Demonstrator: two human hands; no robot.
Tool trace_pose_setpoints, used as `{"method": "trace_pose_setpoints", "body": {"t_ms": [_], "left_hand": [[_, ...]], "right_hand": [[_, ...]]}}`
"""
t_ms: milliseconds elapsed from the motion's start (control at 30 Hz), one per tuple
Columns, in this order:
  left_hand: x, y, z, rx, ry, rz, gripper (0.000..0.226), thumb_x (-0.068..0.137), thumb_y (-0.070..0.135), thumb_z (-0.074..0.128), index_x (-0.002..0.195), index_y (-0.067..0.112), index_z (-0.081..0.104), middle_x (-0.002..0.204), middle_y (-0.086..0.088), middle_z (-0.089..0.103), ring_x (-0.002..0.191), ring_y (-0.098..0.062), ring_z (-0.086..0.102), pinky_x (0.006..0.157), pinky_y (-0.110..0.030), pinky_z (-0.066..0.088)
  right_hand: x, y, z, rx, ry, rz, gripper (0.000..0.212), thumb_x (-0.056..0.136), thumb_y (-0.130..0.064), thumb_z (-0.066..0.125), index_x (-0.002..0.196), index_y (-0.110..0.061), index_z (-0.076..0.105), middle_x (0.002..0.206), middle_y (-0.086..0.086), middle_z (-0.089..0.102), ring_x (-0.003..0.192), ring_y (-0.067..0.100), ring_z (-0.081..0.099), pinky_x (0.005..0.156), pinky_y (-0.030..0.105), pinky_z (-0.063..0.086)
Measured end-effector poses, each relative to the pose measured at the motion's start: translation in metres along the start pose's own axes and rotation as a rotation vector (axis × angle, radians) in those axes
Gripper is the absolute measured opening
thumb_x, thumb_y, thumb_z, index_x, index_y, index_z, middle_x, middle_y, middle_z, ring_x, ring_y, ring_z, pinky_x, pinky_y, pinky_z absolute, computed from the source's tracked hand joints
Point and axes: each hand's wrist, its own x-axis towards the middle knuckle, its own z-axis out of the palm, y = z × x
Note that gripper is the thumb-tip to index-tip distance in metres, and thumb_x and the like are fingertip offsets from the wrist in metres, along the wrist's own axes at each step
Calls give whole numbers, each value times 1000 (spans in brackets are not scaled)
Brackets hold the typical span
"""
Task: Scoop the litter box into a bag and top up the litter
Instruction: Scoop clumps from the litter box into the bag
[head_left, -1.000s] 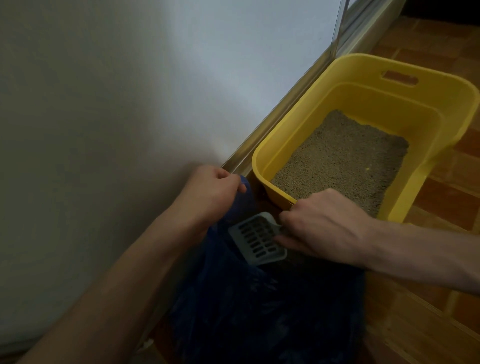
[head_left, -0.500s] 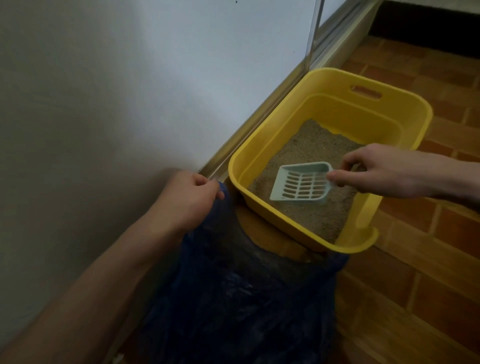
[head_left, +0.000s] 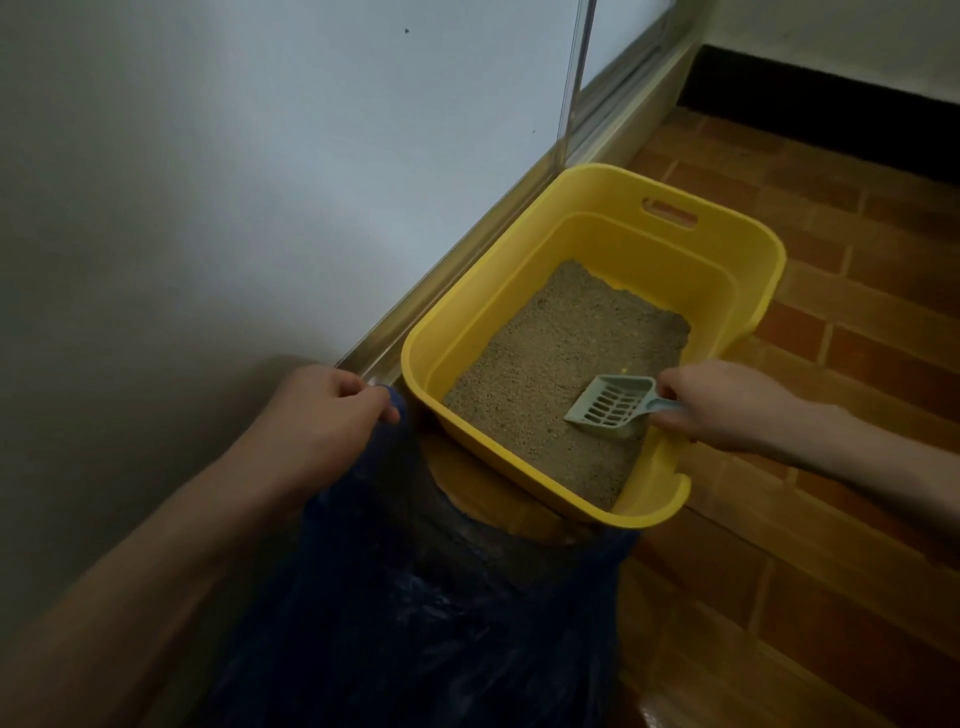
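A yellow litter box (head_left: 519, 280) stands on the floor against the wall, with tan litter (head_left: 566, 353) covering its bottom. My right hand (head_left: 727, 402) grips the handle of a pale blue-grey slotted scoop (head_left: 608, 408), whose blade rests on the litter near the box's right front side. In front of the box a dark blue plastic bag (head_left: 415, 613) stands open. My left hand (head_left: 327, 415) holds the bag's rim up at its far left corner, close to the wall.
A white wall (head_left: 260, 182) with a metal rail (head_left: 467, 280) along its foot runs on the left. Brown tiled floor (head_left: 857, 364) spreads to the right and front. A dark baseboard (head_left: 831, 114) crosses the far end.
My right hand has carried the scoop from above the bag into the litter box and lowered it onto the litter at the right side. My left hand keeps hold of the bag rim.
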Motion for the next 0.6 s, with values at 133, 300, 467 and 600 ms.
{"method": "trace_pose_setpoints", "body": {"t_ms": [133,300,467,600], "left_hand": [[1,2,2,16,-15,2,22,94,15,59,78,7,71,65,-13,41,51,-19,37,53,-30,30],[-1,2,2,8,-15,9,24,95,17,58,78,8,72,67,-15,41,50,-21,36,54,-31,29],[0,1,1,20,6,14,23,94,17,59,81,3,71,66,-14,41,52,-21,37,52,-31,31],[-1,5,0,92,45,73,23,96,19,58,82,6,71,63,-12,50,49,-20,45,48,-27,37]], "right_hand": [[-11,-1,5,-233,111,-40,33,102,-52,46,114,-25,60,82,-8,54,66,12,49,43,21,25],[-23,0,15,-226,133,-25,35,103,-54,40,116,-23,49,79,-8,48,63,13,48,42,22,24],[-39,2,9,-296,188,-18,47,100,-60,41,132,-25,43,101,-7,65,81,13,61,48,21,34],[-64,-12,-12,-209,440,-132,48,98,-55,37,125,-20,54,109,-1,67,92,18,61,73,29,52]]}}
